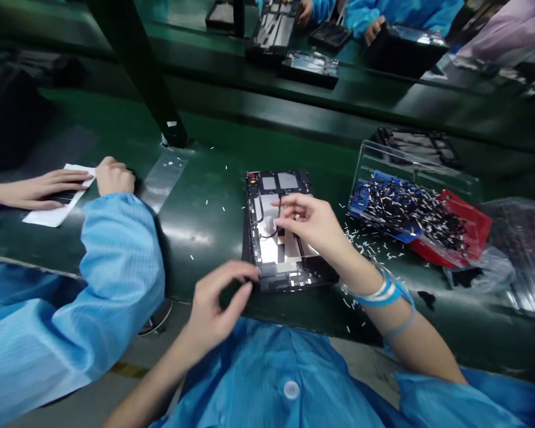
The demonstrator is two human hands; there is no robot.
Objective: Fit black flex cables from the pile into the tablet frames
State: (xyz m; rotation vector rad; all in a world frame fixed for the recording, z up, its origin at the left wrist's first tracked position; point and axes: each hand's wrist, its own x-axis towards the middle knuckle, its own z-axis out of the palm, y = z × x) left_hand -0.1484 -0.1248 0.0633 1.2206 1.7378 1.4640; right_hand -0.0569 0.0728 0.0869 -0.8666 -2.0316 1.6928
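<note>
An opened tablet-like device (271, 261) lies in front of me, its circuit boards and silvery inner panels showing. Over its middle, my right hand (310, 223) has thumb and fingers closed around a thin black cable (270, 235), which curves down toward the device. A light blue band circles my right wrist. My left hand (220, 300) is at the near left corner of the device, fingertips against its edge, thumb and forefinger apart.
To the right, a clear plastic tray (361, 157) holds many short black cables with white ends (405, 205), above blue and red pieces. White scraps (368, 244) litter the green bench (205, 238). At left, a co-worker's hands (116, 177) press a white sheet (49, 217). A dark post (138, 65) rises behind.
</note>
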